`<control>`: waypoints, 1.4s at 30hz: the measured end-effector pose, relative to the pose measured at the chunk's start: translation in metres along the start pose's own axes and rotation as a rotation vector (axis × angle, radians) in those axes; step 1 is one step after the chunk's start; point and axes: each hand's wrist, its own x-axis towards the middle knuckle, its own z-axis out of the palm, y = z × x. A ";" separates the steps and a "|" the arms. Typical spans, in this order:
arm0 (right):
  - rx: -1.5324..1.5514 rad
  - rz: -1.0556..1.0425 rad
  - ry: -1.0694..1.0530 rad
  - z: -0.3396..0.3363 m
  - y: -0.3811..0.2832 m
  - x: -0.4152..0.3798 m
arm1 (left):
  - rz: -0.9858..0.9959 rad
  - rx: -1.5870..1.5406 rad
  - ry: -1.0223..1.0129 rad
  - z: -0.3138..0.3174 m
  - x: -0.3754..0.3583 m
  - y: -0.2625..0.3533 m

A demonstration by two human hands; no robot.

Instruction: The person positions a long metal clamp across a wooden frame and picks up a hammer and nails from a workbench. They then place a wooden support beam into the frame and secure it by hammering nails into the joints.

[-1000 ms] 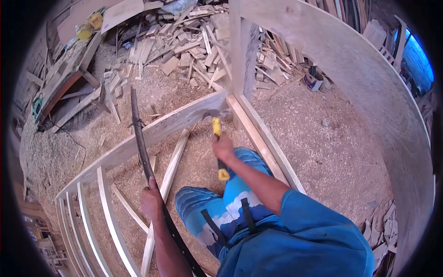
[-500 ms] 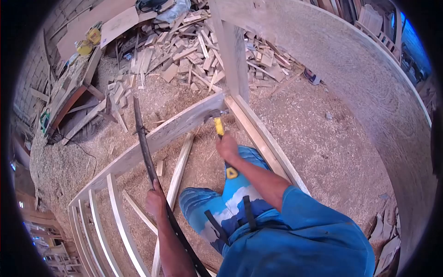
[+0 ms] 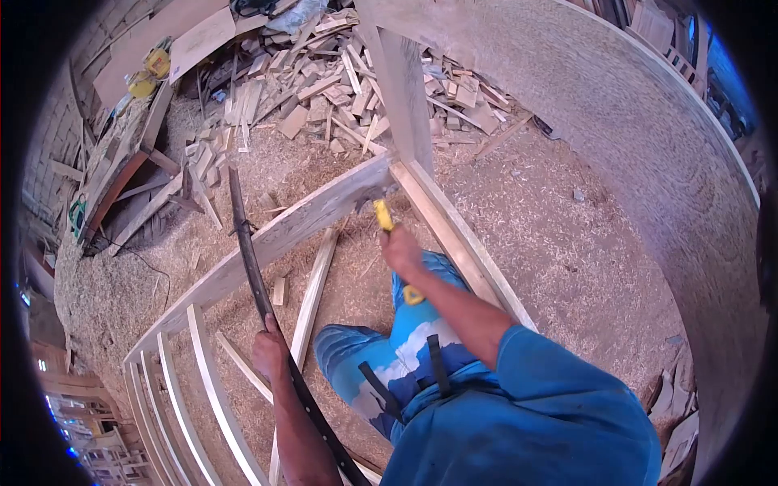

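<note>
My right hand [image 3: 401, 251] is wrapped round the handle of a claw hammer [image 3: 382, 214] with a yellow and black grip. The hammer's head is near the corner where a long wooden board [image 3: 324, 198] meets two lengthwise rails [image 3: 450, 235]. My left hand [image 3: 270, 353] grips a long, dark, slightly bowed bar [image 3: 253, 271] with small holes along it. The bar's upper part crosses over the board, and its lower end runs beneath my left forearm. Pale slats [image 3: 212, 381] join the board at the lower left.
A tall wooden panel [image 3: 567, 89] curves along the right, beside an upright post [image 3: 405, 97]. Offcuts [image 3: 324, 89] are heaped at the back. A low bench [image 3: 134, 174] stands at the left, with yellow containers [image 3: 144, 83] behind. Shavings cover the floor, where a loose strip [image 3: 314, 283] lies.
The hammer has turned slightly in my right hand, and its head has shifted a little left. My left hand still holds the bar. The whole view has moved slightly.
</note>
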 end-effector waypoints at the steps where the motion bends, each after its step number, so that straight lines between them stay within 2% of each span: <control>1: 0.002 -0.003 -0.020 0.016 0.001 -0.009 | 0.004 -0.014 0.011 0.002 0.002 0.000; 2: 0.007 -0.007 -0.042 0.024 0.001 -0.013 | 0.007 -0.026 0.024 0.003 0.004 -0.001; 5: -0.133 -0.225 -0.295 -0.001 -0.009 -0.030 | 0.009 -0.035 0.021 0.005 0.006 -0.003; 8: -0.155 -0.289 -0.371 -0.027 0.001 -0.004 | 0.008 -0.028 0.057 0.007 0.006 -0.004; 11: 0.044 0.053 -0.150 -0.048 0.010 0.028 | 0.015 -0.024 0.046 0.002 0.003 -0.002; 14: -0.004 0.010 0.014 0.003 -0.002 0.000 | 0.026 -0.028 0.038 0.007 0.006 -0.005; 15: -0.034 -0.063 -0.037 -0.002 -0.004 -0.006 | 0.022 -0.024 0.034 0.008 0.005 -0.006; 18: -0.089 -0.146 -0.382 -0.041 -0.004 0.007 | 0.015 -0.018 0.034 0.005 0.007 -0.003; 21: 0.053 -0.021 -0.123 -0.049 0.020 0.035 | 0.006 -0.014 0.019 0.005 0.004 -0.004; 24: 0.040 -0.069 0.169 -0.008 -0.008 -0.006 | 0.004 -0.014 0.012 0.006 0.006 -0.005; 25: 0.074 -0.150 0.139 -0.002 -0.007 -0.009 | 0.008 -0.013 0.007 0.006 0.006 -0.006; 28: -0.136 -0.286 -0.236 -0.038 -0.021 -0.018 | 0.018 -0.029 0.003 0.007 0.007 -0.008; 31: -0.185 -0.331 -0.393 -0.050 -0.012 -0.004 | 0.029 -0.020 0.011 0.005 0.006 -0.007; 34: 0.090 0.155 -0.203 -0.046 0.011 0.032 | 0.022 -0.018 0.018 0.005 0.001 -0.005; 36: 0.240 0.015 -0.093 -0.014 0.020 0.030 | 0.017 -0.027 0.021 0.004 0.008 -0.004; 38: 0.537 0.097 -0.138 -0.024 -0.013 -0.009 | 0.020 -0.028 -0.010 0.006 0.007 -0.006; 39: 0.833 0.199 -0.261 -0.018 -0.011 -0.006 | 0.014 -0.032 -0.026 0.006 0.007 -0.004; 42: 1.356 0.283 -0.504 -0.023 0.004 -0.006 | -0.019 -0.076 -0.050 -0.001 0.002 0.002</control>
